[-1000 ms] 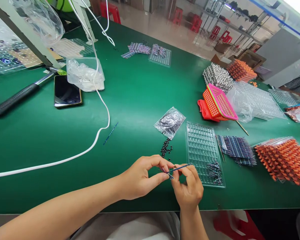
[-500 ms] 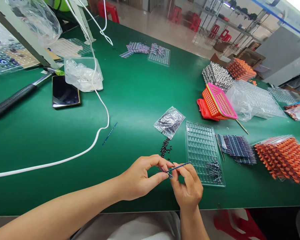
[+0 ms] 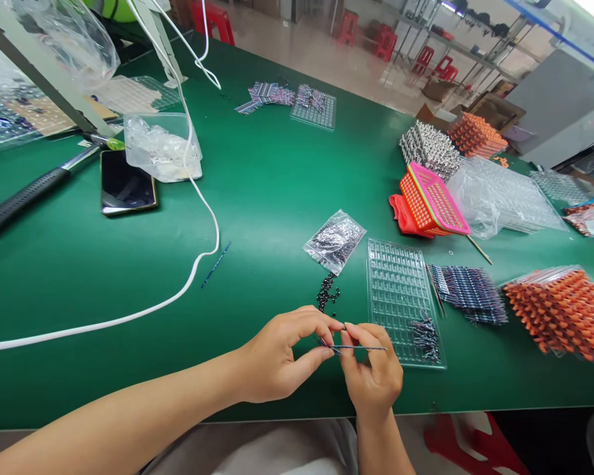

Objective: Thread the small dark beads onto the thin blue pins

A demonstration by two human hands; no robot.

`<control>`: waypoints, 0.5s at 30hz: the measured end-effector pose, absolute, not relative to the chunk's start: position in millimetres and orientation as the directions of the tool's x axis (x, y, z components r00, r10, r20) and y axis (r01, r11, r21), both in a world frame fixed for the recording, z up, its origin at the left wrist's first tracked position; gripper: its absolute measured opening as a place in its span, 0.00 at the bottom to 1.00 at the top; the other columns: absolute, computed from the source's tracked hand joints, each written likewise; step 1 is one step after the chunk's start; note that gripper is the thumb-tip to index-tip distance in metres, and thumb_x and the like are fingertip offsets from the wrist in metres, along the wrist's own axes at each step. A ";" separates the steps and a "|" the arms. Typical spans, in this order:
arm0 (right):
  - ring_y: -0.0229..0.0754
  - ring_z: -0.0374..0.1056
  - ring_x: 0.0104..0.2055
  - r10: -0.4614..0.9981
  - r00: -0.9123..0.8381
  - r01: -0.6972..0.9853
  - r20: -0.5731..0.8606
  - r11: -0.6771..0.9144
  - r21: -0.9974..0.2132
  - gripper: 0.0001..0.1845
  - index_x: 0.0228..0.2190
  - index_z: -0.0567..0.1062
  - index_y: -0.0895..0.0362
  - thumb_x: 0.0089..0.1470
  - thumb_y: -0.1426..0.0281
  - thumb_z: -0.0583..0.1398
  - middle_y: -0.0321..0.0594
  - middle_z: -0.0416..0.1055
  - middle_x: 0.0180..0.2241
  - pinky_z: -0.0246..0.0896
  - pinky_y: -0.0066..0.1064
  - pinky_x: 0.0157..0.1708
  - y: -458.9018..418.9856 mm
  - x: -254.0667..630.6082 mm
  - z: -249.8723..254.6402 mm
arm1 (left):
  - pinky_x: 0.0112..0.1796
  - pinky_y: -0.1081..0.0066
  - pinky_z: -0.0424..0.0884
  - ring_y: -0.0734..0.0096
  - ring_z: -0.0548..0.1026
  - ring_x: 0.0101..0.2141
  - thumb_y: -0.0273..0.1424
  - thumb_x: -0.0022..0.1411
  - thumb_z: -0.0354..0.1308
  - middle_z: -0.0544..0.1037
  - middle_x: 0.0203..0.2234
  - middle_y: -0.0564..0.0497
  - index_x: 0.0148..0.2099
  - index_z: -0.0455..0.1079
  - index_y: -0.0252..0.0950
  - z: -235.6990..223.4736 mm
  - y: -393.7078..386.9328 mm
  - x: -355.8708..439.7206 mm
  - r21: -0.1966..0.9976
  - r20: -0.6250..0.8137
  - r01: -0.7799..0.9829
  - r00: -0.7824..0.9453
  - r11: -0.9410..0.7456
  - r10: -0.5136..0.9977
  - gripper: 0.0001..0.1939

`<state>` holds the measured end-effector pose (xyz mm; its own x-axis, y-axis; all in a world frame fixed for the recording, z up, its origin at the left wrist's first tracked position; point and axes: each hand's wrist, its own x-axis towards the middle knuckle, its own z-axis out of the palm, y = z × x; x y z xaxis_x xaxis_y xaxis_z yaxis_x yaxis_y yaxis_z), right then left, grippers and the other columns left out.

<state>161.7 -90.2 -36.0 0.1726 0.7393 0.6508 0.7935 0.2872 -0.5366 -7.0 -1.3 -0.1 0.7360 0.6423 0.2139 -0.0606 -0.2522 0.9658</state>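
My left hand (image 3: 287,356) pinches a thin blue patterned cord (image 3: 363,348) between thumb and fingers. The cord points right, passing across the fingers of my right hand (image 3: 375,373). Thumb and forefinger of the right hand are closed at the left fingertips, where a small black bead (image 3: 345,327) shows. How the cord and bead meet is too small to tell. Loose black beads (image 3: 325,293) lie just beyond the hands, by a clear bag of beads (image 3: 335,242). Right of them lies a clear ridged plastic tray (image 3: 396,284) with a bundle of short dark cords (image 3: 426,340).
A single blue cord (image 3: 216,265) lies left, near a white cable (image 3: 198,257). Farther off are a phone (image 3: 127,181), a hammer (image 3: 30,198) and a plastic tub (image 3: 163,152). Rightward stand a pink and orange basket (image 3: 438,201), stacked blue cords (image 3: 469,295) and orange pieces (image 3: 559,313).
The free end of the cord has swung down, from slanting up to the right to lying nearly level. Both hands stay together in almost the same place.
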 end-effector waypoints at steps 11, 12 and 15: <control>0.41 0.72 0.34 0.731 0.173 0.795 0.660 0.292 -0.532 0.17 0.42 0.74 0.55 0.53 0.83 0.63 0.40 0.74 0.34 0.70 0.34 0.33 -89.4 161.0 -36.1 | 0.50 0.61 0.70 0.62 0.77 0.45 0.26 0.62 0.59 0.80 0.43 0.43 0.37 0.71 0.34 -0.7 -1.0 -6.8 0.995 -0.029 -0.042 0.754 0.092 0.656 0.01; 0.40 0.72 0.33 0.730 0.183 0.790 0.658 0.289 -0.540 0.17 0.42 0.74 0.55 0.52 0.83 0.63 0.40 0.74 0.34 0.70 0.33 0.32 -89.9 161.0 -36.1 | 0.49 0.62 0.70 0.62 0.77 0.45 0.27 0.61 0.60 0.80 0.42 0.44 0.36 0.71 0.34 -1.6 -0.3 -5.8 0.976 -0.096 -0.058 0.751 0.209 0.653 0.02; 0.39 0.71 0.31 0.743 0.246 0.750 0.622 0.262 -0.608 0.15 0.41 0.75 0.54 0.53 0.82 0.62 0.39 0.74 0.33 0.67 0.30 0.26 -92.7 160.8 -36.0 | 0.46 0.66 0.71 0.67 0.77 0.41 0.29 0.58 0.64 0.80 0.37 0.48 0.33 0.70 0.34 -4.5 2.3 -1.6 0.863 -0.244 -0.137 0.731 0.487 0.637 0.06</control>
